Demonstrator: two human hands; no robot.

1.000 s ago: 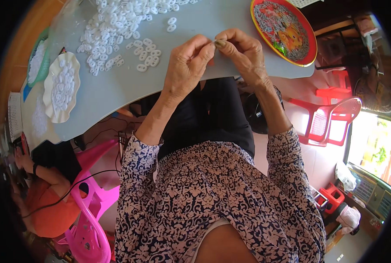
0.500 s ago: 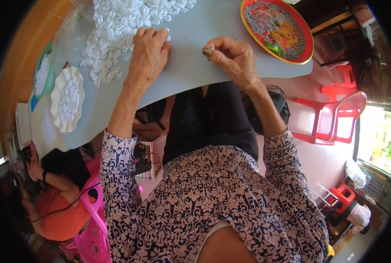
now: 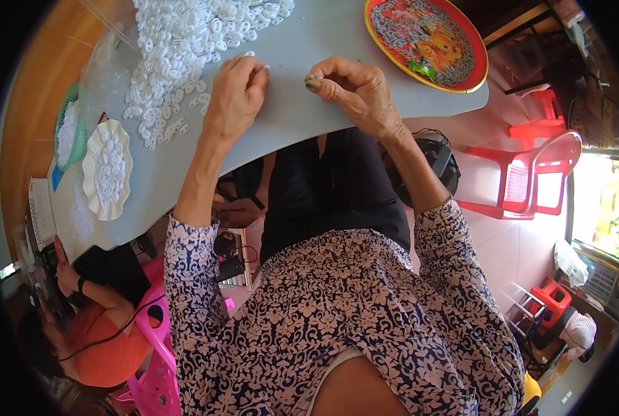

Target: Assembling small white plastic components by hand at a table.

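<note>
My left hand (image 3: 235, 100) is closed over the grey table (image 3: 289, 90), fingers curled and thumb against them. A bit of a small white piece shows at its fingertips; most of it is hidden. Just past the knuckles lies a white oval piece (image 3: 249, 54). To the right, my right hand (image 3: 356, 96) pinches thumb and index finger together on something too small to make out. Beyond my left hand spreads a large pile of white oval plastic pieces with holes (image 3: 178, 55). A round red tray with a gold rim (image 3: 481, 73) holds many small grey metal pieces (image 3: 455, 35).
On the left stand a cream wavy-edged dish (image 3: 90, 166) of white pieces and a green basket (image 3: 63, 156). A clear plastic bag (image 3: 101, 69) lies near the pile. Another person in orange (image 3: 112, 347) sits at lower left. Red plastic chairs (image 3: 524, 173) stand at right.
The view has shifted slightly, moving the tray left in the picture. My right hand is a little nearer my left, still pinching. My left hand has turned slightly and stays closed.
</note>
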